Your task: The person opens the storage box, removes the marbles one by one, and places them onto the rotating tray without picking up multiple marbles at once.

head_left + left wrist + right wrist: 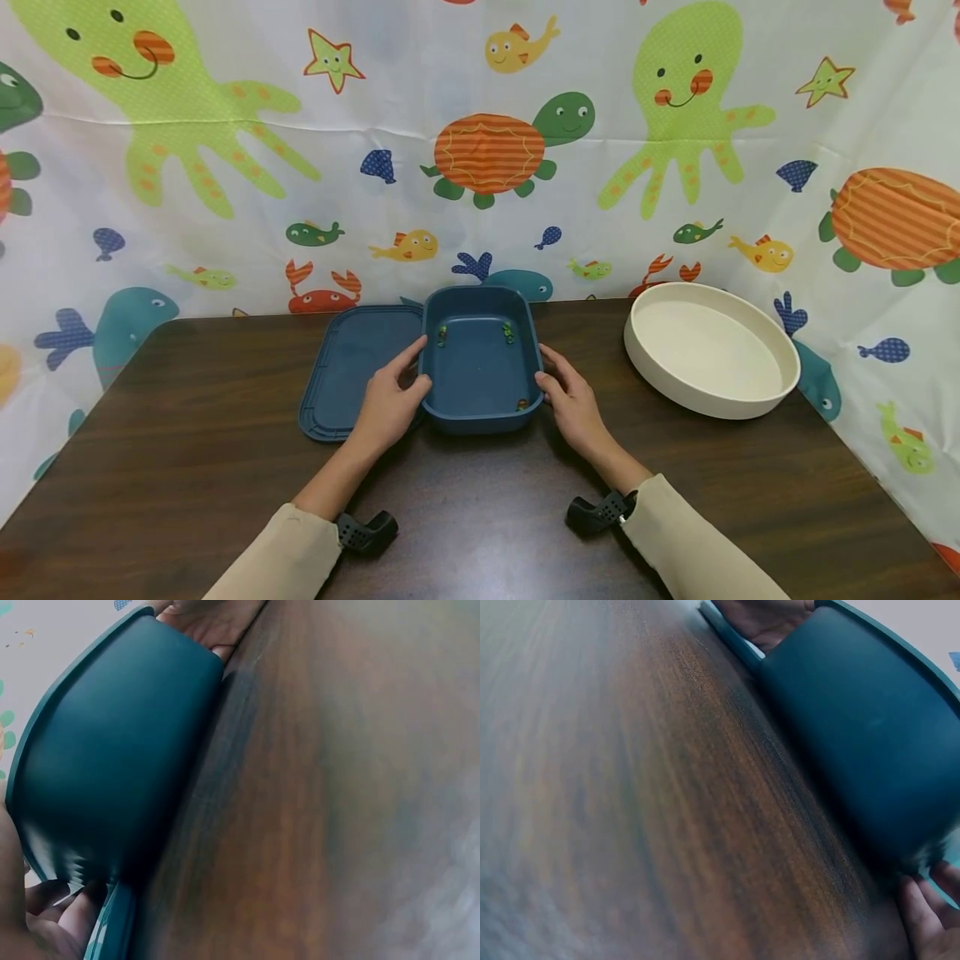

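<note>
A deep blue rectangular container [480, 367] stands in the middle of the head view, its open top facing up. Inside lie small greenish pieces [508, 332] and a reddish-brown one [522, 404], too small to name. On its left side my left hand [390, 400] grips the wall, thumb at the rim and other fingers beneath it. My right hand [573, 404] holds the opposite side in the same way. Both wrist views show the container's outer wall [112, 742] close to the dark table; whether its base touches the wood I cannot tell.
A flat blue lid [348, 367] lies on the table left of the container, partly behind my left hand. To the right stands a round cream tray [712, 350] with a low wall. A curtain printed with sea animals [487, 158] hangs along the table's [187, 467] back edge.
</note>
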